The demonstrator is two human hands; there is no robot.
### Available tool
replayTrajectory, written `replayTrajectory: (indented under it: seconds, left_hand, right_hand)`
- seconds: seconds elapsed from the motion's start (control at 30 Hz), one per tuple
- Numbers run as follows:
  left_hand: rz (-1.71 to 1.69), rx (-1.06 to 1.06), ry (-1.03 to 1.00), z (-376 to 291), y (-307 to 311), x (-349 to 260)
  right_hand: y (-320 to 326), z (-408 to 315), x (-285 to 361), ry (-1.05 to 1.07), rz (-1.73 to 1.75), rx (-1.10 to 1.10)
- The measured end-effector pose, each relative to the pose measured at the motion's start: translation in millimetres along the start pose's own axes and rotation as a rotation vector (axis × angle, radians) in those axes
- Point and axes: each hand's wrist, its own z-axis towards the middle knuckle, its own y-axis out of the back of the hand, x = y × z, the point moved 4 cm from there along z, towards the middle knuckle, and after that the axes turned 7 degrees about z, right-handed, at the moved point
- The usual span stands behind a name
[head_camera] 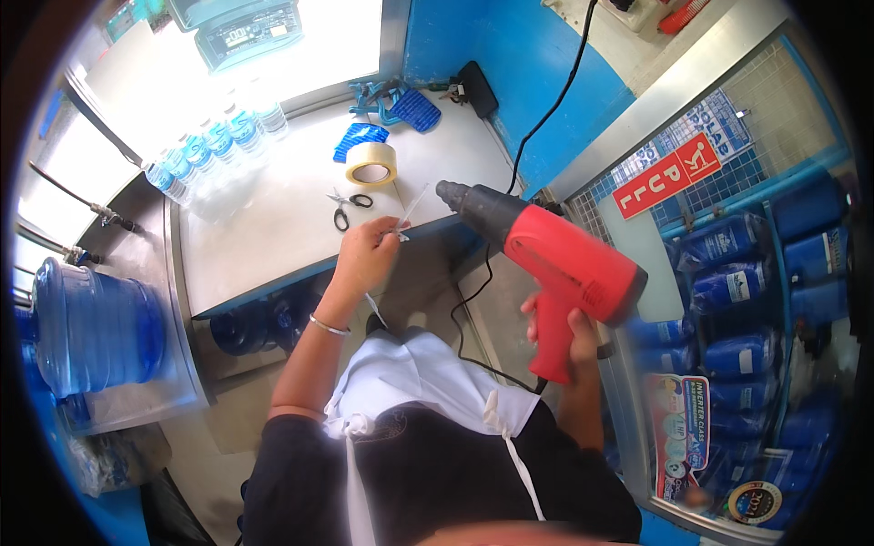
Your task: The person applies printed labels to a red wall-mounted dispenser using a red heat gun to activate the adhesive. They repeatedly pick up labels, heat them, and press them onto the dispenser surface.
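My right hand (577, 334) grips the handle of a red heat gun (567, 256), whose dark nozzle points to the upper left. Left of the nozzle, my left hand (374, 249) pinches a thin, pale, translucent strip (414, 205) that sticks up past the fingers. What the strip is cannot be told. Black-handled scissors (347, 209) lie with spread blades on the white table just beyond my left hand. A roll of clear tape (371, 164) lies behind them, against a crumpled blue plastic piece (360, 139).
Water bottles (218, 143) line the table's left part. Blue clamps (375, 99) and a dark phone-like object (478, 89) are at the back. A black cord (471, 293) hangs near my right side. A large blue water jug (95, 327) stands left; a glass door (655, 273) is at right.
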Motion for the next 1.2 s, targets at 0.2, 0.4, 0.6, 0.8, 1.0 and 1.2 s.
replayTrajectory:
  seconds: [0.2, 0.4, 0.6, 0.8, 1.0, 1.2]
  left_hand:
    - [0.132, -0.066, -0.060, 11, -5, 22]
    - [0.163, -0.156, -0.094, 4, 3, 32]
    - [0.219, -0.193, -0.045, -27, 19, 50]
    - [0.133, -0.262, 0.187, -73, 38, 79]
    - [0.055, -0.419, 0.267, -108, 55, 100]
    - [0.066, -0.488, 0.323, -126, 63, 103]
  right_hand:
    - [-12, 20, -7, -0.007, -0.025, 0.005]
    - [-23, 33, -5, -0.078, -0.070, 0.030]
    - [-39, 49, 8, -0.218, -0.062, 0.078]
    - [-68, 79, -3, -0.358, -0.025, 0.242]
    - [-97, 101, -24, -0.435, -0.054, 0.352]
    - [-111, 113, -32, -0.432, -0.085, 0.433]
